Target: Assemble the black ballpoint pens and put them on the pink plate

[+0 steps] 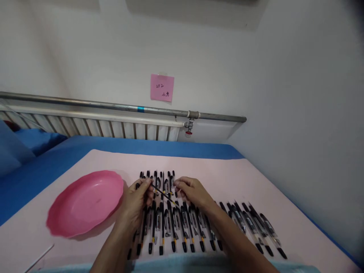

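My left hand pinches one end of a thin black pen refill, which slants down to the right toward a yellowish tip. Fingers curled, my right hand hovers beside the far group of pen parts; whatever sits between its thumb and forefinger is too small to make out. Below both hands lies a near row of clear pen barrels with black ends, dark refills, black caps and small silvery tips among them. My forearms cover parts of this row.
A pink scalloped basin stands left on the pale pink table cover. More pen parts lie at the right. A white stick is at the front left. Behind the table are a radiator and a pipe.
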A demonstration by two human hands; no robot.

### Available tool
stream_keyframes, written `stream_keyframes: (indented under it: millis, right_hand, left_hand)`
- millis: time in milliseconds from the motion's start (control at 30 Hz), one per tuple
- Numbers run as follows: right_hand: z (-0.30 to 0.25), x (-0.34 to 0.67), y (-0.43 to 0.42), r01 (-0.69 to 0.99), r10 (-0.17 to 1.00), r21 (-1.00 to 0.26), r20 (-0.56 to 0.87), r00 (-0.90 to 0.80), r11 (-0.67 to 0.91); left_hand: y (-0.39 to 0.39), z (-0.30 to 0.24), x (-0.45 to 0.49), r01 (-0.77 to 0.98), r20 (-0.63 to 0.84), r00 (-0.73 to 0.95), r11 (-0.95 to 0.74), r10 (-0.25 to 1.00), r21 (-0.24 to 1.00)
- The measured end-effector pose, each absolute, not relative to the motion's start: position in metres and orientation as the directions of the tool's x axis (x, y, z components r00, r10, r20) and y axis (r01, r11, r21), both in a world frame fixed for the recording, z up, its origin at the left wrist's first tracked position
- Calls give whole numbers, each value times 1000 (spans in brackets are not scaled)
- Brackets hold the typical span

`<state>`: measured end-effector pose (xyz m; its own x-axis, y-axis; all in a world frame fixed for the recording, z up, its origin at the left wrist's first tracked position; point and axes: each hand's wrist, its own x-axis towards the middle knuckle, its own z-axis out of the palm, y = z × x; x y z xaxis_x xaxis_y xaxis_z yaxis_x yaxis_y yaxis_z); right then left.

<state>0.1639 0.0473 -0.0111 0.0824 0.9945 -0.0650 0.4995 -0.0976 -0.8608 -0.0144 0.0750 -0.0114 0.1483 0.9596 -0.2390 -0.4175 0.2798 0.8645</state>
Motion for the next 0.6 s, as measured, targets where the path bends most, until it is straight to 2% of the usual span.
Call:
stream_keyframes:
  millis: [100,233,300,400,500,600]
  right_hand:
    - [5,149,35,370,981,-927,-126,-145,-65]
    - [6,146,34,383,977,-923,-119,-178,-43]
    - [-1,153,39,467,990,-884,-96,-101,-38]
    - [-16,169,50,579,981,-799,-71,178,-163]
    - [-29,181,59,611,939,-741,-74,337,-278]
    - [-39,184,66,632,931,-716,-70,358,-297]
  left_hand:
    - [73,-13,-10,-381,-228,159,273,960,883]
    - [79,-11,-18,-401,-224,110,249,968,881]
    - [85,-11,-29,-450,-208,-1,185,978,874]
    - [93,-10,-42,-505,-189,-122,103,974,857]
    - [92,-7,-41,-498,-219,-44,169,975,851]
    - [85,-6,-30,-458,-267,36,253,963,852]
